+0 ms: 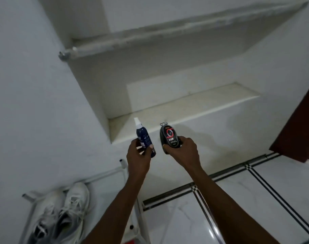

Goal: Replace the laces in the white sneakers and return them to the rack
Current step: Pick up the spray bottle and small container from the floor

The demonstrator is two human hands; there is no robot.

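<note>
A dark blue spray bottle [145,138] is grasped in the left hand [138,156] and a black shoe-polish applicator [169,138] in the right hand [182,150] — each grip full. The white sneakers [62,213] are seen on the rack [104,175], lower left, already laced. Black polish could be smeared onto white uppers — a risk if the applicator is brought near.

I see dim, cool, even lighting with no visible source. Glare marks the glossy floor tiles [256,217] at lower right. A faint shadow lies on the wall [212,131] beyond the right hand [182,150]. Overall focus is soft, and wide-angle distortion bends the shelf edge [167,29] at the top.
</note>
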